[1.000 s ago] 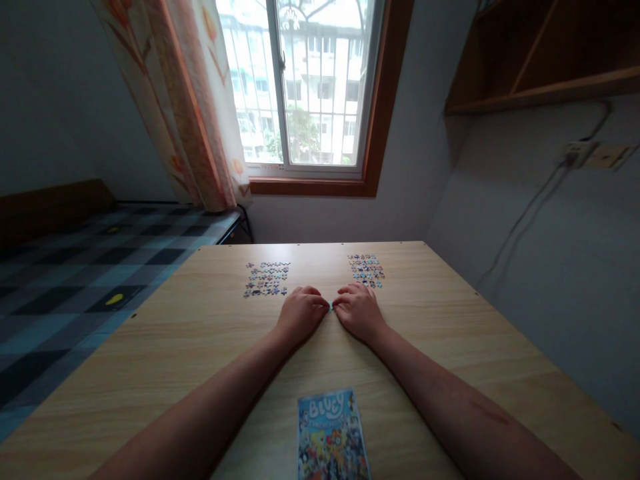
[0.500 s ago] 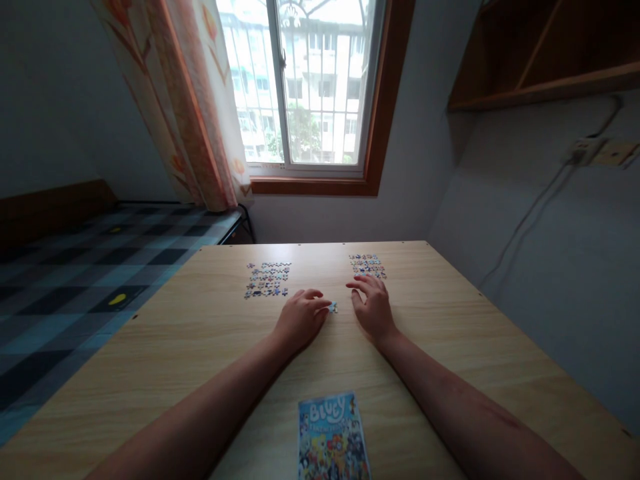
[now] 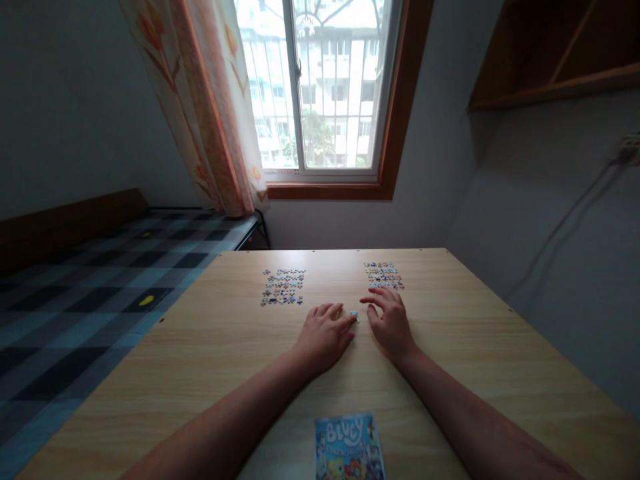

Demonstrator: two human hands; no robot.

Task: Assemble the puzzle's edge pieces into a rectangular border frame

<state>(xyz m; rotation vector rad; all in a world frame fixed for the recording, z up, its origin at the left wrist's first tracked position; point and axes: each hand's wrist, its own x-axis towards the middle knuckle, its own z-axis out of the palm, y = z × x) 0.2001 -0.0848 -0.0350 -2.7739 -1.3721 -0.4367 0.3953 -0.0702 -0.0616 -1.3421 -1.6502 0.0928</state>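
My left hand (image 3: 326, 337) lies palm down on the table, its fingers spread. One fingertip touches a small joined bit of jigsaw puzzle (image 3: 355, 316), which the fingers partly cover. Just to the right of that bit is my right hand (image 3: 393, 323), open with loosely bent fingers and nothing visible in it. Beyond its fingertips lie rows of loose puzzle pieces (image 3: 383, 275). Another group of loose pieces (image 3: 284, 287) is laid out in rows farther off to the left.
A blue picture sheet or box marked "Bluey" (image 3: 349, 448) lies at the near edge of view between my forearms. The wooden table (image 3: 210, 373) reaches toward the window wall. At left stands a bed with a checked cover (image 3: 90, 313); a wall shelf (image 3: 555, 90) hangs upper right.
The view has turned slightly left. My left hand has gone from a thumb-and-finger hold at the small puzzle bit to lying flatter with fingers spread. My right hand stays about the same.
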